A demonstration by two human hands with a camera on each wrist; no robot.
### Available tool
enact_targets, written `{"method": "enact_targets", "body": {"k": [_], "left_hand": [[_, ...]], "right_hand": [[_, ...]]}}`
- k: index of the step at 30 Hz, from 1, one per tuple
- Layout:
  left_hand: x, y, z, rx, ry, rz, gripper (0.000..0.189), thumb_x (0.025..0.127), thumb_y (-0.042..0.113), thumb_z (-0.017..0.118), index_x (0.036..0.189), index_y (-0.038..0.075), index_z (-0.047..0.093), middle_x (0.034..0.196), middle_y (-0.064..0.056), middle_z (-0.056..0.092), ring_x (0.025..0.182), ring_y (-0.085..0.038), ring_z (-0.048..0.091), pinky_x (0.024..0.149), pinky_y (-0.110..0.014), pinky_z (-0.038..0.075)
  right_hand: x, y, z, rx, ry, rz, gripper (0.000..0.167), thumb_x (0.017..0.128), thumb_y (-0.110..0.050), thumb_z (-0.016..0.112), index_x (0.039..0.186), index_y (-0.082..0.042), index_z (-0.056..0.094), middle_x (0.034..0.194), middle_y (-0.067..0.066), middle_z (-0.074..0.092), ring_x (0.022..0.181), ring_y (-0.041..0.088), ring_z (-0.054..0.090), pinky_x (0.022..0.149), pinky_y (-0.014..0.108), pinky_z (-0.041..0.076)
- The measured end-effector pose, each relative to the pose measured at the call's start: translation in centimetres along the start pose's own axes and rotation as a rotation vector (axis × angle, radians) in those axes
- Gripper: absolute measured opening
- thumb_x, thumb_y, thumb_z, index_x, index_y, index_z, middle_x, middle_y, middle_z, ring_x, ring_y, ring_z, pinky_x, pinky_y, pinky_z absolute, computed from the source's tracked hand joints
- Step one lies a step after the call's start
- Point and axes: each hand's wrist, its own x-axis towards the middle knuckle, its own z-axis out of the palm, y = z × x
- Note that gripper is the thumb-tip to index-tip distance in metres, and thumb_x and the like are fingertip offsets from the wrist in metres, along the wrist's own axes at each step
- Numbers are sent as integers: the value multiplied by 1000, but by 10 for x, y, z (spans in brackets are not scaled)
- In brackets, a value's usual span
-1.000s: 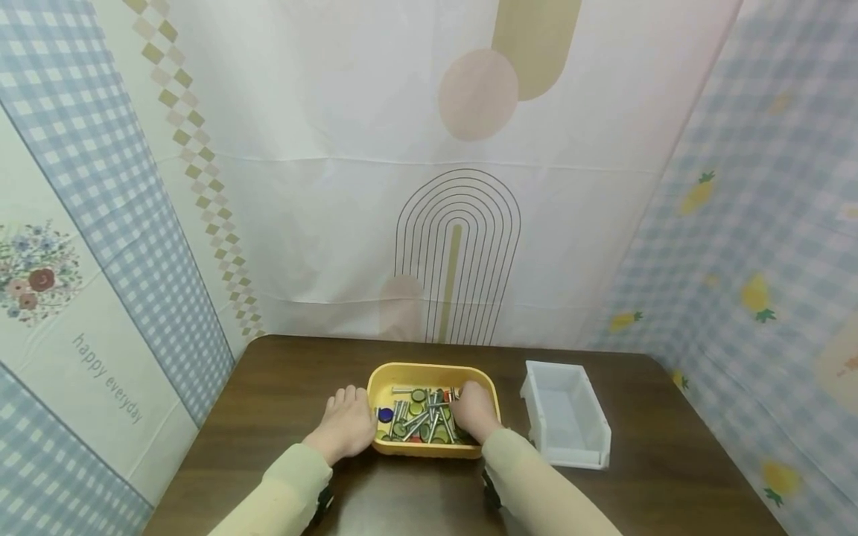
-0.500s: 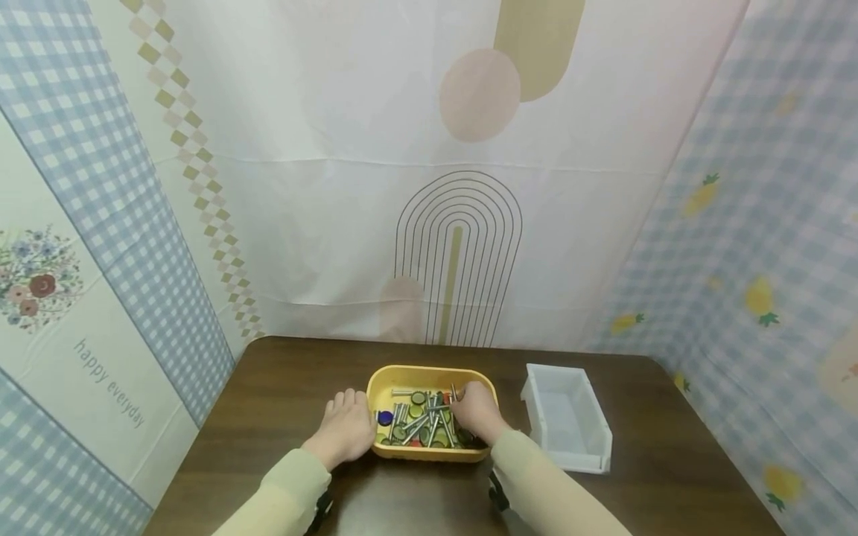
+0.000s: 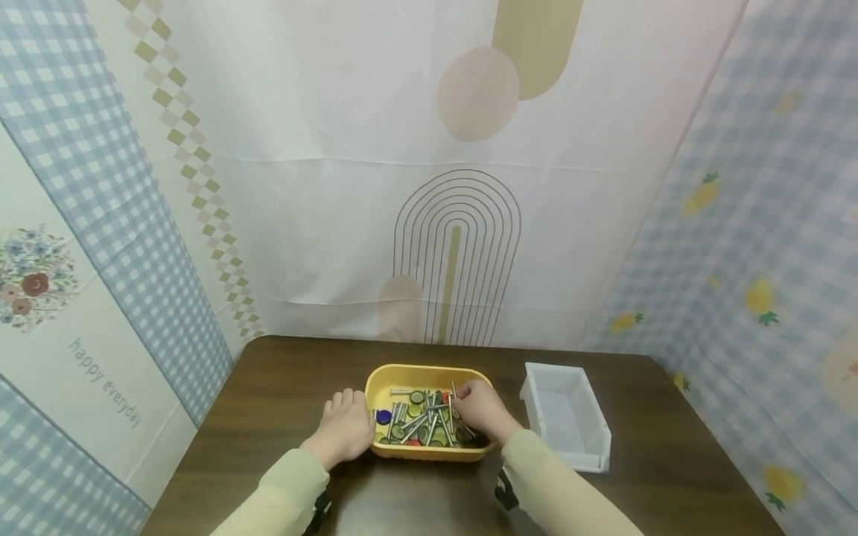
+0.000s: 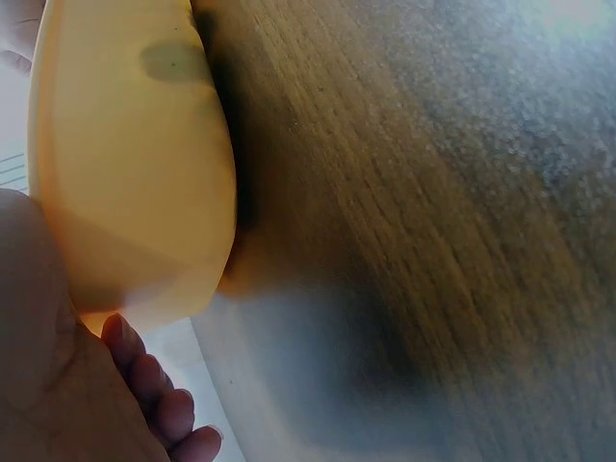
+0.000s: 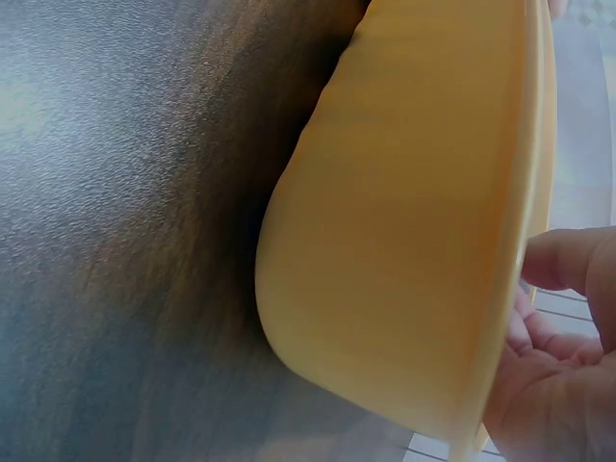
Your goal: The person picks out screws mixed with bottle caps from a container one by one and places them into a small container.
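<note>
A yellow plastic bin (image 3: 429, 452) sits on the table, with several silvery bolts (image 3: 415, 424) and bottle caps mixed inside, among them a blue cap (image 3: 383, 417). My left hand (image 3: 345, 428) holds the bin's left rim, its fingers over the far corner in the left wrist view. Over the bin's right side, my right hand (image 3: 484, 409) pinches a bolt (image 3: 453, 390) that stands upright at the fingertips. The bin's wall (image 5: 395, 221) hides much of the right hand's work in the right wrist view.
Right of the yellow bin stands a white open-front bin (image 3: 566, 417) on the brown wooden table (image 3: 302, 365). Patterned cloths (image 3: 322, 246) hang behind the table and along both sides.
My right hand has lifted slightly out of the pile and shifted right, and an upright bolt now shows at its fingertips. The left hand stays on the rim.
</note>
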Motion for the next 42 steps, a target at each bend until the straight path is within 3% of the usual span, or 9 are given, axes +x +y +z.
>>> {"method": "enact_targets", "body": {"k": [4,12,18,30,42], "left_hand": [[1,-1,0,-2,-3,-6,19,92,20,49,93,2,45,86,-10,36,83,-29,35,76,-45,31],[-1,-3,2,20,-5,-4,18,93,19,46,92,1,46,86,-9,36,84,-29,36,78,-46,32],[-1,-3,0,32,14,-10,18,93,19,45,92,1,46,85,-10,36,84,-30,36,78,-47,32],[-2,-4,3,13,24,-10,19,92,20,49,91,1,45,84,-10,36,82,-30,36,76,-46,32],[-2,0,3,9,29,14,19,91,21,49,89,2,45,83,-9,34,81,-29,34,75,-45,31]], "right_hand": [[-2,0,-2,105,-50,-23,9,88,-6,63,91,3,60,82,10,59,65,27,65,60,39,54],[-1,6,-13,111,-79,-54,15,90,-10,62,96,4,61,85,14,63,66,27,66,64,41,55],[0,13,-23,117,-36,-26,11,89,-9,62,92,2,61,85,18,64,63,21,64,64,42,55],[-6,21,-35,227,-12,-38,11,90,-6,61,94,5,60,89,23,63,66,26,65,66,43,55],[-15,41,-81,169,50,-2,18,93,-13,61,102,2,60,89,11,65,70,25,65,73,42,53]]}}
